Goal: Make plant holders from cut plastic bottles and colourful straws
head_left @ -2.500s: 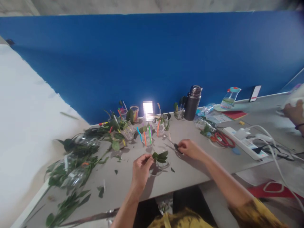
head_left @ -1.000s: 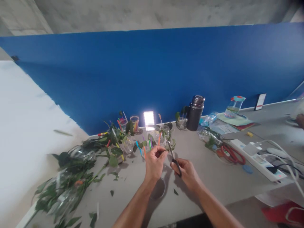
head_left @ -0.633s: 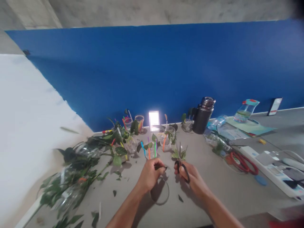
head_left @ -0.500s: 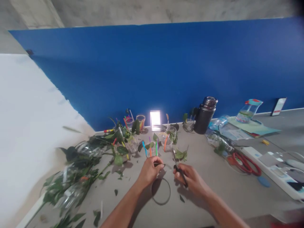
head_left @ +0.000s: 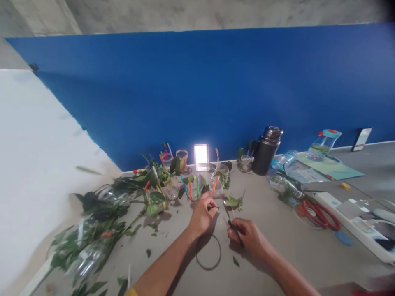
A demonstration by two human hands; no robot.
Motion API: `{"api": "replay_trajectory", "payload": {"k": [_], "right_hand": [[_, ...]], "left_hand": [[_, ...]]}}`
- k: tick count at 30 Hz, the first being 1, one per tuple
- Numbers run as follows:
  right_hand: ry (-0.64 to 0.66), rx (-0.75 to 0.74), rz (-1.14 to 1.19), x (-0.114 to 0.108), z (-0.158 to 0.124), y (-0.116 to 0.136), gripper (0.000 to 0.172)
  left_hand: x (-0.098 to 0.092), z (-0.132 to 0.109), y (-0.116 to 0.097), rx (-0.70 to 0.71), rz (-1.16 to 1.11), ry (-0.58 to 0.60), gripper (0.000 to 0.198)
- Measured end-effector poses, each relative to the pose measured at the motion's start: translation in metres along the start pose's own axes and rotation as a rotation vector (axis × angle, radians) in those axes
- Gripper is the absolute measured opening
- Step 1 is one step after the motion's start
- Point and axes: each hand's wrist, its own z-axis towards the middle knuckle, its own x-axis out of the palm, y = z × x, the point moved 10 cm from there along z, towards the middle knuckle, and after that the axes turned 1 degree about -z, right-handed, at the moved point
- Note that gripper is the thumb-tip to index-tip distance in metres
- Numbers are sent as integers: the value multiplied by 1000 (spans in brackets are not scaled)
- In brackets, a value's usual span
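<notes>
My right hand [head_left: 245,233] grips black-handled scissors [head_left: 235,231], with the thin blades pointing up and to the left. Just beyond the blades, a small green leafy sprig [head_left: 234,202] lies on the grey table [head_left: 271,246]. My left hand [head_left: 202,214] pinches a thin dark sliver [head_left: 213,208], perhaps a stem piece, between finger and thumb. It is close to clear cups [head_left: 194,192] holding coloured straws and leaves. Below my hands, a thin dark ring [head_left: 209,260] lies on the table, perhaps a clear cup's rim.
Clear bottles with leafy cuttings [head_left: 91,234] lie to the left among loose leaves. A dark thermos [head_left: 265,151], red-handled scissors [head_left: 317,216] and a white power strip [head_left: 348,218] stand to the right. A blue board [head_left: 197,90] rises behind the table.
The leafy sprig no longer sits over the ring and now lies beyond it on the table. The scissors have passed into a firm right-hand grip, and my hands have drawn slightly apart.
</notes>
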Motion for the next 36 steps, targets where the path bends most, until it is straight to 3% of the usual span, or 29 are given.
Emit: {"api": "replay_trajectory", "payload": {"k": [13, 18, 20, 22, 25, 29, 33, 36], "right_hand": [[-38, 41, 153, 1, -2, -4, 34], [5, 64, 278, -3, 4, -3, 40], [-41, -24, 210, -16, 13, 15, 40], [-126, -103, 183, -33, 25, 37, 33], [-234, -176, 210, -49, 44, 69, 33], [-219, -281, 249, -42, 65, 97, 33], [-254, -313, 275, -34, 76, 90, 27], [-365, -300, 300, -45, 77, 75, 24]], "left_hand": [[30, 49, -18, 17, -6, -43, 7], [10, 26, -24, -33, -32, -80, 3], [5, 11, -17, -162, -150, -34, 8], [-5, -2, -15, -237, -388, -61, 21], [-14, -9, -22, -268, -684, -120, 36], [-22, -9, -37, -205, -686, -170, 29], [-28, -11, -38, -127, -624, -217, 18], [-16, -14, -23, -188, -839, -214, 31]]}}
